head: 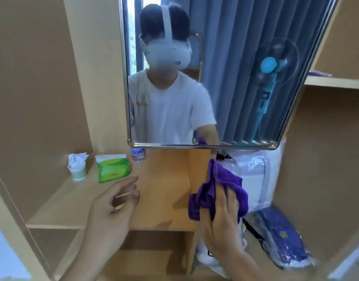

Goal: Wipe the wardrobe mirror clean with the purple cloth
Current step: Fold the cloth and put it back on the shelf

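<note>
Mirror (235, 82): tall, thin metal frame, rounded lower corners, fixed upright on wooden wardrobe, glass hazy, reflecting person and curtain. Purple cloth (221, 189): soft, crumpled, bunched, held below mirror's bottom edge, apart from glass, top corner sticking up.

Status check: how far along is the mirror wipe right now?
Done: the purple cloth is picked up, gripped by the right hand. In hand: it is below the mirror, not touching the glass; the left hand is empty. Left: all the wiping; the glass looks hazy.
</note>
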The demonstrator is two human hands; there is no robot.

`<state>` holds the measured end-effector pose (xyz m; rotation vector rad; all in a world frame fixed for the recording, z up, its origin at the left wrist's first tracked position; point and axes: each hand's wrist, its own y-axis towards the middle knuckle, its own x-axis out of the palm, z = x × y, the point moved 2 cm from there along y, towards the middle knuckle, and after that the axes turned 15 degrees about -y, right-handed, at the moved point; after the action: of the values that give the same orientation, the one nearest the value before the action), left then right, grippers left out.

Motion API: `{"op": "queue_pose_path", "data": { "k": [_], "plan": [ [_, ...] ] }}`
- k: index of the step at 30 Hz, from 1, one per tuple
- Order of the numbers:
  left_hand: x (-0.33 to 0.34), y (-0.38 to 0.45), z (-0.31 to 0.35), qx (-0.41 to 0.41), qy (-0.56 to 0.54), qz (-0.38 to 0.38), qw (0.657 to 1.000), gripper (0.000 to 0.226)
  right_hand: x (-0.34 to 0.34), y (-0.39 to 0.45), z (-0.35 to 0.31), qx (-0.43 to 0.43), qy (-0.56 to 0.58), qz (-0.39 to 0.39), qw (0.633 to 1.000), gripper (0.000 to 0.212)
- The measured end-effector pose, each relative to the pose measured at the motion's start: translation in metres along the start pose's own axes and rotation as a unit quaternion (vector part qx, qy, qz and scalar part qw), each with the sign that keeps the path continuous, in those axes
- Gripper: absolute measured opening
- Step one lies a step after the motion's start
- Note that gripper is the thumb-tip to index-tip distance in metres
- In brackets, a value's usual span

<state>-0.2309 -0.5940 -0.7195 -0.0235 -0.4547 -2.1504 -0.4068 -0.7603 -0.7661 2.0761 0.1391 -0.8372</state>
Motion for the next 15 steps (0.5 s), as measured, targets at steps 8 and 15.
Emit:
{"op": "queue_pose_path", "data": {
  "k": [8, 15],
  "plan": [
    [0.033, -0.051, -0.041, -0.158, -0.047, -0.138, 0.977, 0.039, 0.031, -0.065, -0.02, 0.002, 0.07, -0.145, 0.987, 0.066],
    [0.031, -0.061, -0.06, -0.202, -0.105, -0.111, 0.967, 0.023, 0.048, -0.096, -0.037, 0.024, 0.13, -0.198, 0.971, 0.071]
  ]
}}
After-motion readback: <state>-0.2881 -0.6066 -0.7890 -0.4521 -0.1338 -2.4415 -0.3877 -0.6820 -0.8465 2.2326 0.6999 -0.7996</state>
